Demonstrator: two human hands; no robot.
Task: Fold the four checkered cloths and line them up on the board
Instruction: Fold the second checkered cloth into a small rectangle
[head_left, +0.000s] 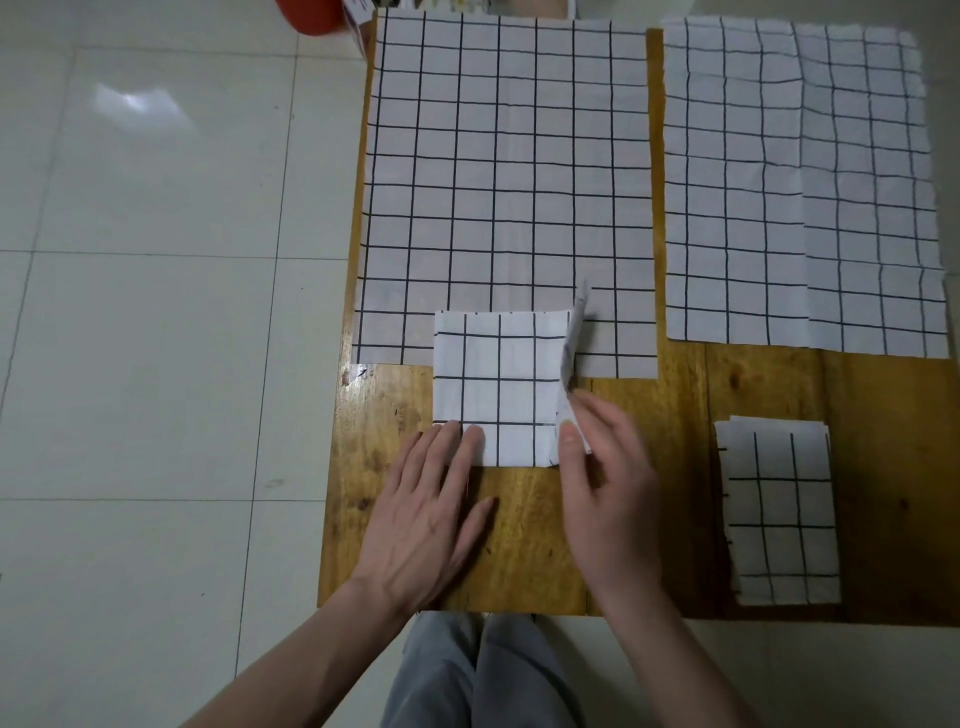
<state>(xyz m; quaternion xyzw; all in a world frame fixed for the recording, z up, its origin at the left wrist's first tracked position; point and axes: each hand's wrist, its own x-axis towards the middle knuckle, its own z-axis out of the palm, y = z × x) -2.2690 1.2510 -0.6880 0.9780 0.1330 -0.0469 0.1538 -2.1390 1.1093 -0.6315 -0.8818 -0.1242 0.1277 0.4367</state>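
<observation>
Wooden board (649, 493): 4 checkered cloths (506, 176), 2 folded.

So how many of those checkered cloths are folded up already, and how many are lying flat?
Folded small and set aside: 1, the folded cloth near the board's right edge.
Being folded now: 1, the half-folded cloth, pressed by the left hand while the right hand lifts its right edge.
Spread flat: 2, the large flat cloth and the right flat cloth.
Total: 4 cloths.
</observation>
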